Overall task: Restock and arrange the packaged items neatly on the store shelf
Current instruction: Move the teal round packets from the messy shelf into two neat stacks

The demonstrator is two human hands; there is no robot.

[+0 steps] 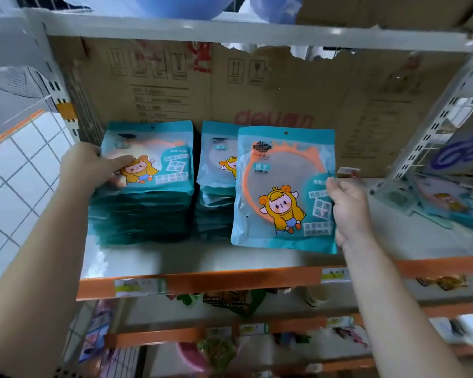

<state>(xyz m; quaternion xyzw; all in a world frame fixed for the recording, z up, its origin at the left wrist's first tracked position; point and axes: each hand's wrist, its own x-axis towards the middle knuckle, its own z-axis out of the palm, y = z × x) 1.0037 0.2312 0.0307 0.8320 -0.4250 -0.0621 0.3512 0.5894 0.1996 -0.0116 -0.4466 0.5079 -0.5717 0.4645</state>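
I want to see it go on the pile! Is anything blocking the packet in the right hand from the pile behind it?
Nothing visible. The packet pinched by the right hand hangs just in front of the middle pile; the left hand grips the left pile, off to the side.

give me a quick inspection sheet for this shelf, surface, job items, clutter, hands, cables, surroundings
surface: grey shelf board with an orange front strip, bare in front of the stacks
job's things: left stack of teal mirror packets; second stack beside it; one mirror packet held upright, overlapping the second stack in view
clutter: loose packets lying at the shelf's right end
grips: left hand holds the left stack, thumb on its top packet; right hand pinches the mirror packet's right edge
cables: nothing seen
surroundings: torn cardboard backing behind the stacks; lower shelves with goods; white tiles at left
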